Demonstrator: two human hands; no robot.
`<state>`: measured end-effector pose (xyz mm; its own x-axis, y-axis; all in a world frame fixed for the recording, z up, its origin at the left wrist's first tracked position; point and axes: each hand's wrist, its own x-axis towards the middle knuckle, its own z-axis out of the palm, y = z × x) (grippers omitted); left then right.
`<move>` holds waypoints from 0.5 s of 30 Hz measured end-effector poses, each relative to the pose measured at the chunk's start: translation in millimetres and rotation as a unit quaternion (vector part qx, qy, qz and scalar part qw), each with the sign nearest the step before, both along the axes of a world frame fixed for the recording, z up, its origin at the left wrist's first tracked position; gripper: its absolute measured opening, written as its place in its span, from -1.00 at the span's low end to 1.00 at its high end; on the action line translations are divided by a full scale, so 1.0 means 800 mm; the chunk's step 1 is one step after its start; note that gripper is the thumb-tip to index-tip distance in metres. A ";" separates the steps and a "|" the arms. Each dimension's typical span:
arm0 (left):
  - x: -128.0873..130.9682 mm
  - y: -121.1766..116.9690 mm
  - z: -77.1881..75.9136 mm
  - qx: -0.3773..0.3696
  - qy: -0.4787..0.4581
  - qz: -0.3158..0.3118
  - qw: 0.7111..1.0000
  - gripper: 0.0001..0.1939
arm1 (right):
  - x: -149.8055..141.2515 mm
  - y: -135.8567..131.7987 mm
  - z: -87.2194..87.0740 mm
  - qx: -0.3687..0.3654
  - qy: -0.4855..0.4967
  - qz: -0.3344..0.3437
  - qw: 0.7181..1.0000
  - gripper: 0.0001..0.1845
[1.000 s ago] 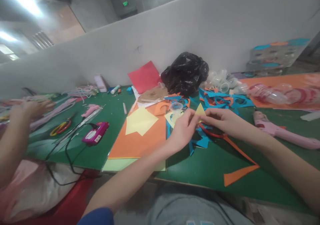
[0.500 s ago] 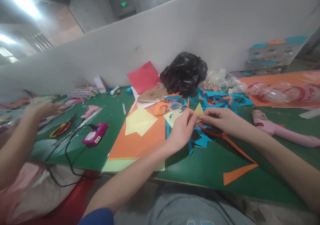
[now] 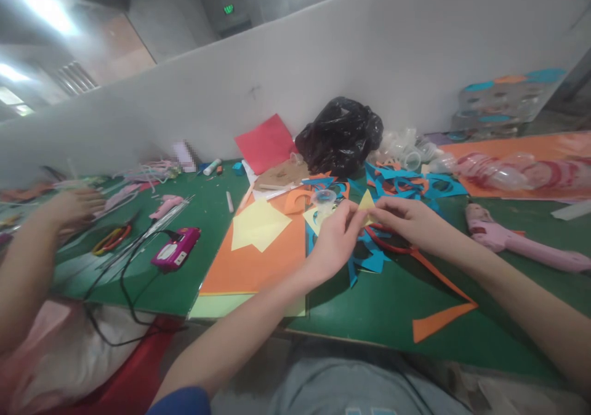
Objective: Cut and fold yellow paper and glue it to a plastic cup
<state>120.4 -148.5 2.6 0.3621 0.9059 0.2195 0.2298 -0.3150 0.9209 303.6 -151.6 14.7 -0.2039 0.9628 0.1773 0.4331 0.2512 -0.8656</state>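
A small pale yellow piece of paper with a pointed tip stands up between my two hands. My left hand pinches its left side, and the fingers of my right hand close on its right side. Below them lie blue paper offcuts and red scissor handles, partly covered by my right hand. A larger yellow paper sheet with an angular cut edge rests on orange sheets left of my hands. Near my left fingers sits a clear plastic cup.
A black plastic bag stands at the back beside a red sheet. On the right is a pink glue gun; an orange strip lies in front. To the left, a co-worker's hand is near yellow-handled scissors and a magenta box.
My hands stay almost still, holding the yellow paper. The co-worker's hand at the left has moved slightly left and down.
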 end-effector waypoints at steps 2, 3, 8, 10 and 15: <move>0.000 0.000 -0.001 0.000 0.004 -0.001 1.000 -0.68 | -0.001 0.002 -0.003 0.024 0.011 -0.014 1.000 -0.36; 0.000 -0.001 -0.002 0.001 0.006 -0.007 1.000 -0.67 | -0.001 0.002 -0.004 0.032 0.019 -0.021 0.999 -0.38; 0.002 -0.004 -0.001 -0.006 0.022 -0.031 0.999 -0.65 | -0.002 0.001 -0.005 0.030 0.058 -0.037 0.997 -0.48; 0.002 -0.005 0.000 -0.015 0.017 -0.030 0.999 -0.65 | -0.003 0.001 -0.006 0.027 0.069 -0.026 0.997 -0.48; 0.002 -0.005 -0.002 -0.021 0.008 -0.033 0.999 -0.65 | -0.001 0.003 -0.009 0.023 0.081 -0.021 0.996 -0.48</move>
<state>122.1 -152.2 1.4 0.4252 0.8880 0.1751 0.2251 -0.2912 0.9298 302.7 -149.1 7.8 -0.1284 0.9601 0.2484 0.3006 0.2764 -0.9128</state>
